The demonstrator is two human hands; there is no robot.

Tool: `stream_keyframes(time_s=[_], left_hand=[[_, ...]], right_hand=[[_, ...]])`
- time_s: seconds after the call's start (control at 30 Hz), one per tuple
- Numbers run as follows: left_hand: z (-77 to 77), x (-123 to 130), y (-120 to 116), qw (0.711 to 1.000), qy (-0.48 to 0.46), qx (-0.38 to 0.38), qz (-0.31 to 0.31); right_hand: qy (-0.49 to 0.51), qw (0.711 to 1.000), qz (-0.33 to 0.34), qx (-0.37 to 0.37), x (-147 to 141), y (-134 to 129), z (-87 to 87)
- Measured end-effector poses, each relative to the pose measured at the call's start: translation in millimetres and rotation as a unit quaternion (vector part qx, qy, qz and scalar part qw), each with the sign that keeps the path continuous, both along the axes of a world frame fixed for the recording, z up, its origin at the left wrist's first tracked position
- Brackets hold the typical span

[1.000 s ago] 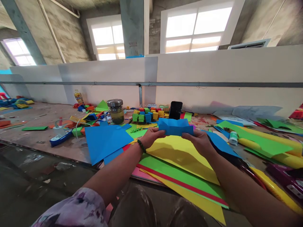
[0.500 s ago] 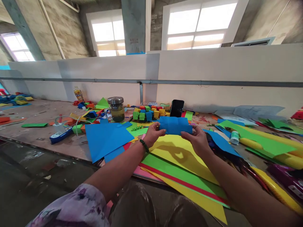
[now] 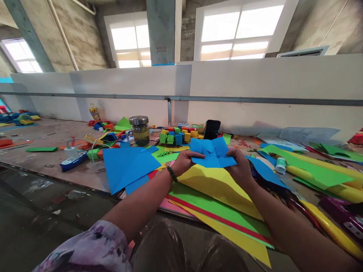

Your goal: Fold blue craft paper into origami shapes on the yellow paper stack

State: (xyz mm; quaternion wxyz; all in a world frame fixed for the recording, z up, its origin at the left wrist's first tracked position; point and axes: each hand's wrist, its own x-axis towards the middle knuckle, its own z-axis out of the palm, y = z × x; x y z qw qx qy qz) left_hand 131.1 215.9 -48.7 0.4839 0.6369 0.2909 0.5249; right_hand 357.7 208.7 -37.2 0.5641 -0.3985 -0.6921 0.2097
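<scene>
A creased blue paper (image 3: 211, 153), partly unfolded with flaps standing out, is held up over the stack of coloured sheets. My left hand (image 3: 183, 162) grips its left edge, thumb and fingers closed on it. On the opposite edge, my right hand (image 3: 239, 166) pinches the same paper. Beneath both hands lies a large yellow sheet (image 3: 212, 185), on top of green, red and other yellow sheets. Folded paper cubes (image 3: 178, 139) in several colours sit just behind the held paper.
A lidded glass jar (image 3: 139, 132) and an upright phone (image 3: 212, 129) stand farther back. Large blue sheets (image 3: 124, 166) lie left. A blue power strip (image 3: 73, 162) is at the table's left edge. Rolled yellow paper, a small bottle (image 3: 280, 165) and a purple object (image 3: 340, 211) are right.
The blue paper has opened out from a narrow folded strip into a wider shape with flaps. My right hand has shifted slightly right along with its edge.
</scene>
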Motion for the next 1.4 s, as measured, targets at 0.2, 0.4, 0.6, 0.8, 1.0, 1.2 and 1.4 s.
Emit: stream_keyframes(time_s=[0.2, 0.4, 0.6, 0.8, 1.0, 1.2, 1.4], left_hand=[[1.1, -3.8, -1.7, 0.999, 0.027, 0.029, 0.023], [3.2, -0.7, -4.4, 0.998, 0.031, 0.043, 0.03], [4.0, -1.2, -4.8, 0.996, 0.047, 0.053, 0.049], [0.8, 1.3, -3.0, 0.996, 0.072, 0.033, 0.047], [3.4, -0.7, -6.1, 0.998, 0.051, 0.01, 0.045], [0.2, 0.7, -3.8, 0.998, 0.001, -0.047, 0.052], [-0.1, 5.3, -0.1, 0.991, -0.056, -0.113, 0.041]], right_hand=[[-0.072, 0.997, -0.019, 0.027, 2.6, -4.7, 2.4], [-0.144, 0.985, -0.005, 0.09, 4.3, -5.8, 4.7], [-0.139, 0.987, 0.027, 0.078, 3.9, -3.3, 4.1], [-0.107, 0.99, 0.077, 0.059, 5.6, -0.3, 3.7], [0.061, 0.973, 0.141, -0.171, 4.6, 1.0, -1.1], [0.174, 0.935, 0.132, -0.28, -2.1, 0.9, 1.9], [0.161, 0.959, 0.08, -0.219, -7.4, 2.6, -3.5]])
